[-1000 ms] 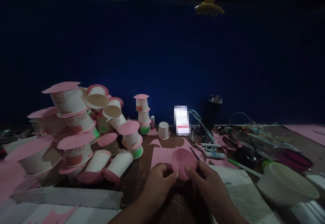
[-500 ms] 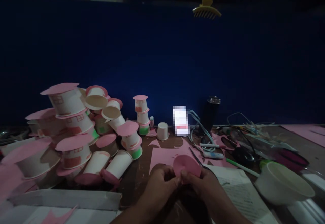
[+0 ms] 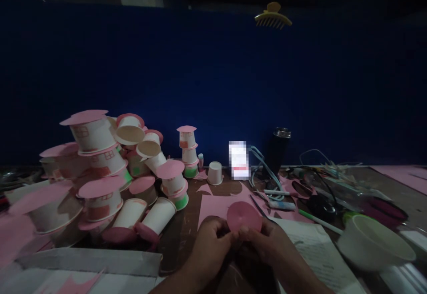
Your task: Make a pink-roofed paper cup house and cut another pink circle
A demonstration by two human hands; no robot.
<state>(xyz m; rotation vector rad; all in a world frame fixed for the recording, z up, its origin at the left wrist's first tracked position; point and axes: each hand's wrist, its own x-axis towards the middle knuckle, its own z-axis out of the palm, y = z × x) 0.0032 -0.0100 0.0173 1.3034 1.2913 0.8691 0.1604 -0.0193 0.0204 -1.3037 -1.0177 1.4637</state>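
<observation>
We hold a pink paper disc between our left hand and our right hand, the grip of each closed on its lower edge, thumbs close together on the near side; most of our fingers are hidden behind. The disc faces us, held just this side of a pink sheet on the brown desk. Beyond it we see a white paper cup turned upside down, a bright, pixelated screen and a dark bottle. To the left, a stack of three cups stands near a large heap of cups, many with pink paper on their bases. Near our right hand lie a printed page and a green-and-white pen, with a white bowl farther right.
</observation>
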